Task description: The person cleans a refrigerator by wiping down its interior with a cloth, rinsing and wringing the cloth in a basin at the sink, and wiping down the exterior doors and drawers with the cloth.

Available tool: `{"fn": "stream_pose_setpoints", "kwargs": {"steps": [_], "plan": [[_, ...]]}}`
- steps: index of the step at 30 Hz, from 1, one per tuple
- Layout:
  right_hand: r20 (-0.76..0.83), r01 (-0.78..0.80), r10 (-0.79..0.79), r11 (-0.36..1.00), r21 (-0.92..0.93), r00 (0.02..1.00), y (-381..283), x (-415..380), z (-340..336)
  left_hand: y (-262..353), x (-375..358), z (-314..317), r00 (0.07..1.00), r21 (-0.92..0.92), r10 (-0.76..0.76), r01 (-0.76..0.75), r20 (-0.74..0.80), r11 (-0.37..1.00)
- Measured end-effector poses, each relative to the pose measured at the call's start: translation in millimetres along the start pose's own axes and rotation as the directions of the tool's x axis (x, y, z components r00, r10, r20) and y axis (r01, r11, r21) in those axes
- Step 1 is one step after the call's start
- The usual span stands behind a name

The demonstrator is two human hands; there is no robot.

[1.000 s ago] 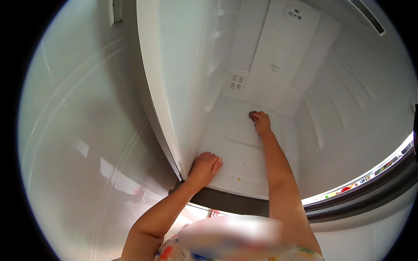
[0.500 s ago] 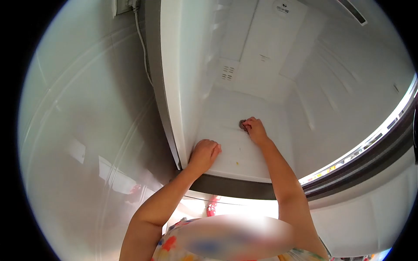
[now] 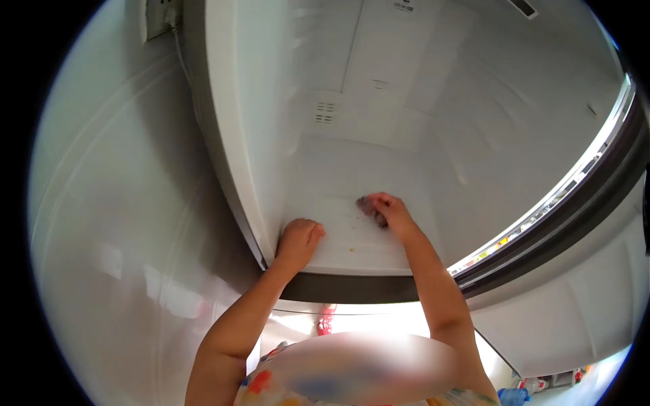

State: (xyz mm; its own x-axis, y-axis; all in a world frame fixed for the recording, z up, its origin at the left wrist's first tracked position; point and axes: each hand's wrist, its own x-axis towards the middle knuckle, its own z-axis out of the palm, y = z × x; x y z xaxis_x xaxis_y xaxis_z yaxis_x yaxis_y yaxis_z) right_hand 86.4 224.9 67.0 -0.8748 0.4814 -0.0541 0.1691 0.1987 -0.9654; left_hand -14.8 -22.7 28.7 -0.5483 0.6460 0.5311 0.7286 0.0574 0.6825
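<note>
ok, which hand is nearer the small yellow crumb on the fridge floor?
Left. The left hand rests just left of the yellow crumb; the right hand is farther back.

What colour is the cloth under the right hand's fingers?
Dark greyish-brown cloth, bunched under the right hand on the white fridge floor; head view.

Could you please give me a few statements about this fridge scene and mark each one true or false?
1. The right hand presses a dark cloth on the fridge floor. True.
2. The left hand holds a bottle. False: it rests bare on the front left corner of the floor.
3. A small yellow crumb lies near the front edge. True.
4. Shelves full of food fill the compartment. False: no shelves or food show inside.
</note>
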Motion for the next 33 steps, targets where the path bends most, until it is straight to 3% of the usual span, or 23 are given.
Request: {"fn": "stream_pose_setpoints", "kwargs": {"steps": [1, 3, 6, 7, 9, 12, 15, 21, 24, 27, 30, 33], "plan": [[-0.07, -0.013, 0.018, 0.997, 0.077, 0.997, 0, 8, -7, -3, -2, 1, 1.0, 0.001, -0.015, 0.015, 0.004, 1.0], [-0.321, 0.048, -0.059, 0.998, -0.042, 0.945, 24, 40, -33, -12, -7, 2, 0.999, 0.007, -0.049, 0.049, 0.01, 0.999], [-0.467, 0.009, -0.235, 0.9, -0.437, 0.852, 59, 85, -93, 3, 2, 0, 0.999, 0.042, -0.05, 0.05, 0.006, 0.998], [-0.418, -0.055, -0.301, 0.754, -0.655, 0.857, 70, 89, -97, 6, 3, 0, 0.999, 0.046, -0.051, 0.05, 0.01, 0.998], [-0.272, -0.154, -0.387, 0.309, -0.938, 0.881, 87, 95, -99, 10, 3, -3, 0.999, 0.056, -0.054, 0.054, 0.008, 0.997], [-0.264, -0.15, -0.266, 0.381, -0.912, 0.927, 97, 122, -96, 2, -1, 1, 0.996, 0.015, -0.084, 0.084, -0.014, 0.996], [-0.223, -0.1, -0.259, 0.417, -0.903, 0.94, 91, 149, -105, 3, -2, -2, 0.996, 0.015, -0.088, 0.088, -0.006, 0.996], [-0.171, -0.097, -0.24, 0.292, -0.951, 0.956, 91, 201, -102, -5, -4, 2, 0.99, 0.021, -0.143, 0.143, -0.016, 0.989], [-0.043, 0.1, -0.407, 0.323, -0.941, 0.912, 92, 214, -105, 6, 2, -3, 0.989, 0.022, -0.149, 0.149, -0.005, 0.989], [0.012, 0.242, -0.476, 0.425, -0.872, 0.879, 90, 223, -97, 8, 3, -4, 0.994, 0.039, -0.109, 0.108, 0.001, 0.993], [-0.071, 0.341, -0.507, 0.67, -0.66, 0.859, 98, 229, -70, 4, -1, -1, 0.995, 0.039, -0.104, 0.104, -0.007, 0.994], [-0.075, 0.338, -0.465, 0.735, -0.588, 0.882, 100, 234, -62, 11, 4, -5, 0.996, 0.066, -0.091, 0.09, 0.007, 0.994]]}}
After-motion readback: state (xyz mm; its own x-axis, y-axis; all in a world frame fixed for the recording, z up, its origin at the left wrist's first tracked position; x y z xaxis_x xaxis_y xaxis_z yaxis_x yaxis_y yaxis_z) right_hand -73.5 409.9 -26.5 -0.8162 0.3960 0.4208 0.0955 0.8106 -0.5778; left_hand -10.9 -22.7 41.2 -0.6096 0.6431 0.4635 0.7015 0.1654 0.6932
